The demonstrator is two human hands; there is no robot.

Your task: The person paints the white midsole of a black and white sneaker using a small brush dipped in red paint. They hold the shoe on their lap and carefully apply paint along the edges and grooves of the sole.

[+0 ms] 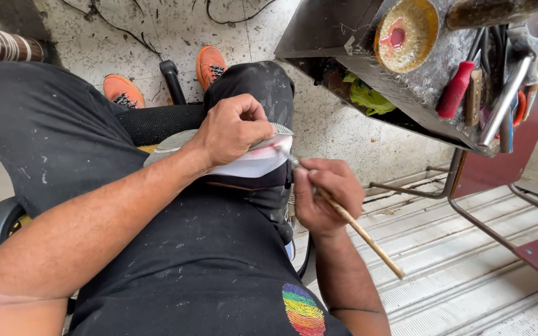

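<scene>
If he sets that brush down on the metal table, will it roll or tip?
The brush looks thin, round and wooden, so it would probably roll. It seems light and stiff, held straight in the right hand. The table top looks slanted, which likely adds to that.

two bare hands: the left hand [235, 130] on one white shoe [253, 163], the right hand [324, 194] gripping one wooden-handled brush [359, 231]. two orange sneakers [166, 78] on the floor. one round yellow tin [406, 32] with pink paste atop one metal stand [337, 37]. one red-handled tool [457, 89] among several tools too tightly bunched to count. one green rag [368, 98].
</scene>
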